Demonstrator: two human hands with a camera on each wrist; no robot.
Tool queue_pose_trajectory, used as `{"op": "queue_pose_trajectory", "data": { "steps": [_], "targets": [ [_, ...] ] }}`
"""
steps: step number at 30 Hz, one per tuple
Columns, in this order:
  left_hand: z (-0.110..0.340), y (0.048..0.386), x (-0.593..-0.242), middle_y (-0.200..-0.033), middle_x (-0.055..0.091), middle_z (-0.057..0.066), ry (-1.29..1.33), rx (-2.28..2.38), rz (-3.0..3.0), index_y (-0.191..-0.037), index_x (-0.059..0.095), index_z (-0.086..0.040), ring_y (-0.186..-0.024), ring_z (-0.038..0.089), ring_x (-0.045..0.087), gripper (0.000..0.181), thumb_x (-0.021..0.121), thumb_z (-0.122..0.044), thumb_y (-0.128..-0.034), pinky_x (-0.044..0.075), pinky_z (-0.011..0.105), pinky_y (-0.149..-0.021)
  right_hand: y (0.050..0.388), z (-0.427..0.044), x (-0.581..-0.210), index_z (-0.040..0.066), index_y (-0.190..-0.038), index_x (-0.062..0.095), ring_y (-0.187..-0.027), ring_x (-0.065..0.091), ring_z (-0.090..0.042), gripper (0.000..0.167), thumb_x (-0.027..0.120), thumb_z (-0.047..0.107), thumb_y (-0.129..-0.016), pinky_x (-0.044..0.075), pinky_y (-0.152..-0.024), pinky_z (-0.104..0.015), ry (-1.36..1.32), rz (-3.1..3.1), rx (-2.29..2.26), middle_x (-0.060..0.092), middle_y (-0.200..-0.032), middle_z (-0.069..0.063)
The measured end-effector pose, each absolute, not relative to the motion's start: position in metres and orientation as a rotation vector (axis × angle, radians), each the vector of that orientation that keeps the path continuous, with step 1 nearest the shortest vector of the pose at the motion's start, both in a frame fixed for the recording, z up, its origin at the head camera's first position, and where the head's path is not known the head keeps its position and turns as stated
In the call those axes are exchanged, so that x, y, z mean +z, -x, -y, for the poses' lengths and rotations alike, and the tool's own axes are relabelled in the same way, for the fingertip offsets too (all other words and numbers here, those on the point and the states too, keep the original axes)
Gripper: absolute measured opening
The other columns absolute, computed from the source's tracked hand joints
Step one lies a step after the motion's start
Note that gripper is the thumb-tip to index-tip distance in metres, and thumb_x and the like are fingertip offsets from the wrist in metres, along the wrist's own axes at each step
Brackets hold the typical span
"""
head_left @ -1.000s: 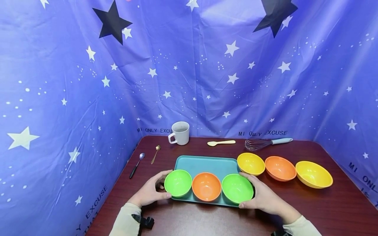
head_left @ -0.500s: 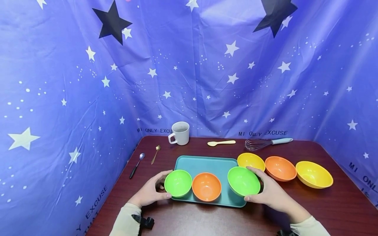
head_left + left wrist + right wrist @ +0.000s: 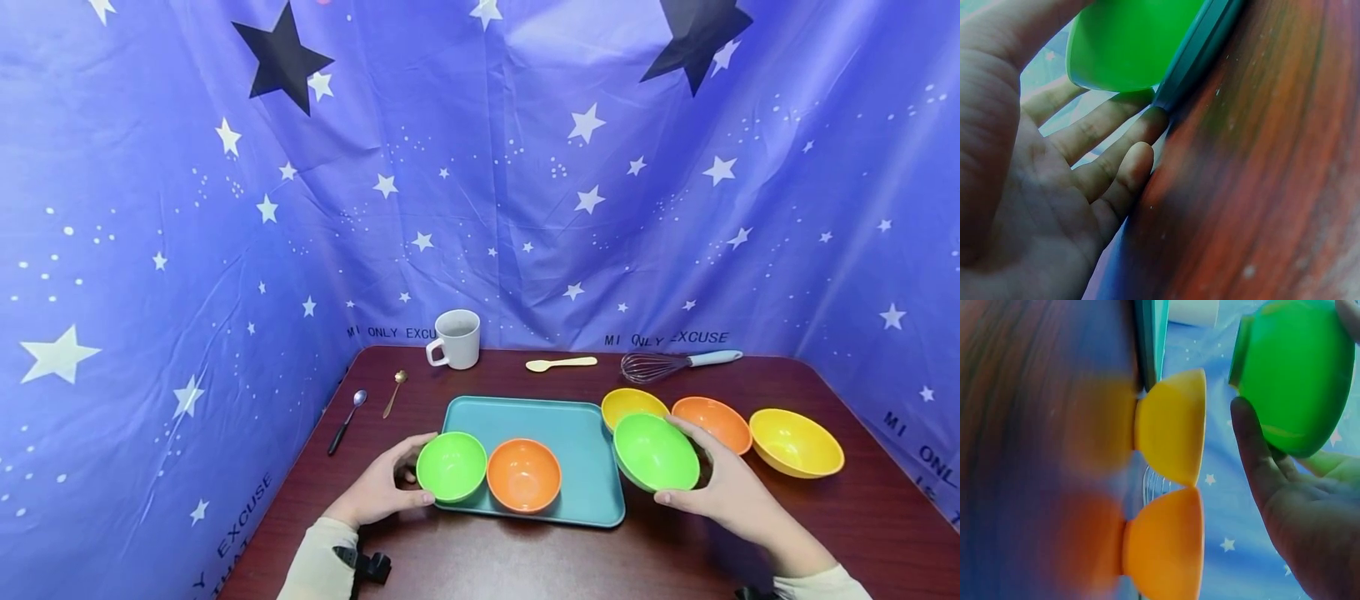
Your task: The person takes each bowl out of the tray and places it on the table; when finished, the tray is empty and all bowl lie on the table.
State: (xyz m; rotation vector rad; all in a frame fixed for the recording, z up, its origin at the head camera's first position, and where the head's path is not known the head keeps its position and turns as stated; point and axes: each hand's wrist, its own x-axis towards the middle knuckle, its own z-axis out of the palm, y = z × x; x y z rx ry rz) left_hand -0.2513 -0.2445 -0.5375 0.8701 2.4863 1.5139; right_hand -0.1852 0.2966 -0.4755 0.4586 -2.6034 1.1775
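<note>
My right hand [image 3: 731, 492] grips a green bowl [image 3: 656, 452] by its side, thumb at the near edge and fingers at the far edge. That bowl is lifted and tilted, just right of the teal tray [image 3: 581, 425]; the right wrist view shows its green underside [image 3: 1297, 381] in the air. My left hand [image 3: 386, 482] holds a second green bowl [image 3: 452, 467] at the tray's left end, with thumb and fingers around its left side. Between the two, an orange bowl [image 3: 523, 475] sits on the tray. In the left wrist view, the fingers [image 3: 1110, 131] are by the bowl and tray edge.
Right of the tray stand a yellow bowl [image 3: 630, 406], partly covered by the lifted one, an orange bowl [image 3: 716, 421] and another yellow bowl [image 3: 797, 442]. Farther back are a white mug [image 3: 459, 339], a cream spoon [image 3: 561, 364] and a whisk [image 3: 678, 363]. Two small spoons lie left.
The right hand has raised its green bowl off the tray and carried it rightward past the tray's edge, tilting it. The left hand and its bowl have stayed in place.
</note>
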Motion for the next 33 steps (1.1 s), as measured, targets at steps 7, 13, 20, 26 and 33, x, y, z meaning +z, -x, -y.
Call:
{"op": "queue_pose_trajectory", "data": {
  "steps": [7,13,20,26,33],
  "targets": [
    [0.244,0.252,-0.539,-0.134,0.065,-0.003,-0.876,1.513,-2.492,-0.158,0.044,-0.027,-0.109,0.021,0.064,0.086,0.09,-0.025,-0.0847,0.053,0.034,-0.086,0.187,-0.302,-0.489,0.014,-0.155,0.049,-0.123,0.045,0.001,0.102,0.1,0.031,-0.068,0.031,-0.094,-0.008,-0.51,2.616,1.124,0.057,-0.145,-0.009],
    [0.245,0.252,-0.54,-0.134,0.065,-0.004,-0.875,1.513,-2.493,-0.157,0.045,-0.028,-0.11,0.021,0.064,0.085,0.09,-0.024,-0.0848,0.053,0.034,-0.087,0.19,-0.303,-0.496,0.015,-0.154,0.048,-0.12,0.052,-0.01,0.103,0.099,0.041,-0.069,0.042,-0.092,-0.019,-0.475,2.714,1.085,0.056,-0.145,-0.008],
    [0.244,0.251,-0.538,-0.132,0.066,-0.004,-0.869,1.507,-2.497,-0.158,0.044,-0.027,-0.108,0.021,0.065,0.086,0.09,-0.025,-0.0842,0.053,0.034,-0.086,0.189,-0.303,-0.495,0.012,-0.154,0.048,-0.118,0.054,-0.016,0.103,0.099,0.042,-0.07,0.047,-0.092,-0.024,-0.482,2.756,1.088,0.055,-0.146,-0.011],
    [0.244,0.251,-0.538,-0.133,0.065,0.0,-0.893,1.519,-2.499,-0.157,0.045,-0.023,-0.107,0.021,0.065,0.085,0.09,-0.023,-0.0846,0.054,0.035,-0.085,0.189,-0.304,-0.496,0.012,-0.153,0.048,-0.118,0.055,-0.02,0.103,0.099,0.042,-0.069,0.048,-0.092,-0.027,-0.502,2.779,1.074,0.055,-0.146,-0.013],
    [0.244,0.252,-0.539,-0.134,0.065,0.0,-0.897,1.523,-2.491,-0.158,0.045,-0.021,-0.108,0.019,0.064,0.086,0.09,-0.023,-0.0847,0.053,0.034,-0.085,0.188,-0.305,-0.499,0.01,-0.152,0.049,-0.122,0.056,-0.022,0.104,0.099,0.044,-0.067,0.041,-0.096,-0.017,-0.533,2.768,1.06,0.057,-0.147,-0.013]
  ]
}}
